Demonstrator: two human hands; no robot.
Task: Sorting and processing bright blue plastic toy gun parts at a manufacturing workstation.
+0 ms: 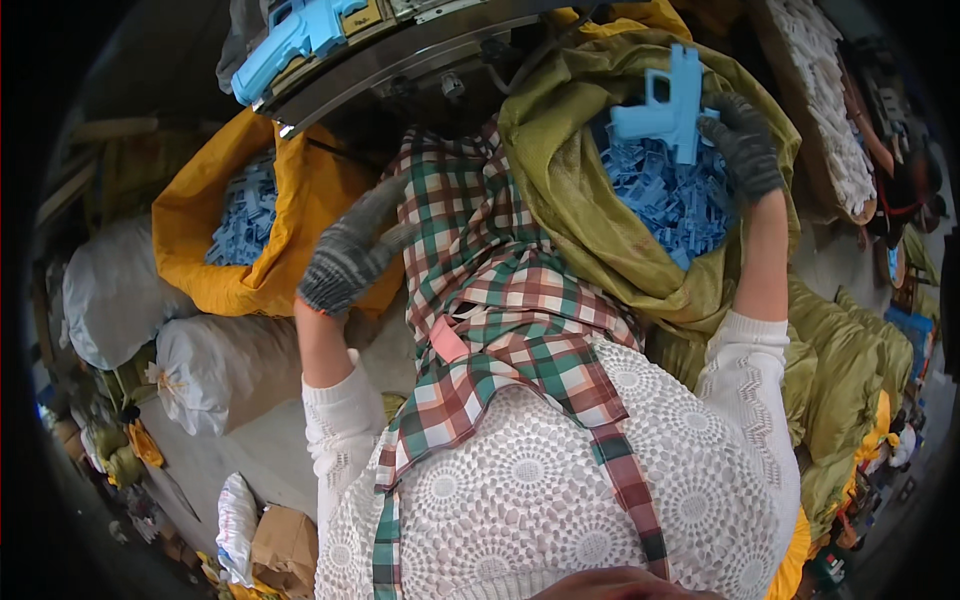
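My right hand (745,148), in a grey knit glove, grips a light blue plastic toy pistol (685,105) above the open olive-green woven sack (560,150). Inside that sack lies a heap of small blue plastic pieces (670,205). My left hand (352,250), in a matching glove, is empty with its fingers stretched out, beside my checked apron (450,190). Close to it stands an open yellow-orange sack (300,220) holding more blue plastic pieces (245,215). At the upper left, another light blue toy pistol (290,50) rests on the metal-edged work surface (400,65).
Two tied white sacks (235,370) sit on the floor at the left. A cardboard box (285,550) is at the lower left. Folded olive sacks (840,370) are piled on my right. A ridged white bundle (815,100) stands beyond the green sack.
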